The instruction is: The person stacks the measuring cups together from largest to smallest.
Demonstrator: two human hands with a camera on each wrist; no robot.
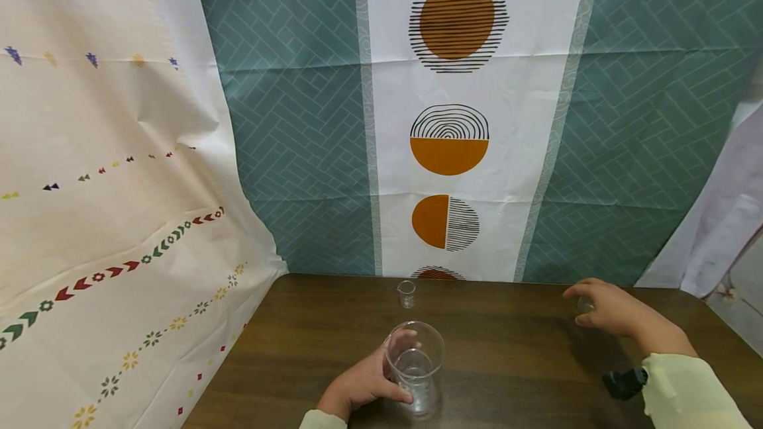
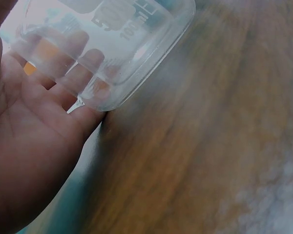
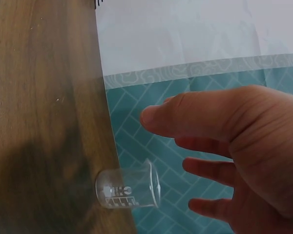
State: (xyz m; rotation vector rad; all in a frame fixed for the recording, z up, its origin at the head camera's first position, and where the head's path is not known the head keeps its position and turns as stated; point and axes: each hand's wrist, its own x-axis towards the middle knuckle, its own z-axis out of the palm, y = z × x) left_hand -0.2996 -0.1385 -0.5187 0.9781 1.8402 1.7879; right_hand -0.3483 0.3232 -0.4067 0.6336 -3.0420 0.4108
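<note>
My left hand grips a large clear glass beaker near the table's front, thumb on the near side and fingers round the far side. In the left wrist view the same beaker shows white markings, with fingers seen through its glass. At the back right my right hand hangs by a small glass beaker. The right wrist view shows this beaker upright on the table, with a gap between it and the spread, slightly bent fingers of my right hand.
Another small glass beaker stands at the back of the wooden table, behind the large one. A green and white patterned cloth hangs along the back edge. Pale cloths hang at the left and right sides.
</note>
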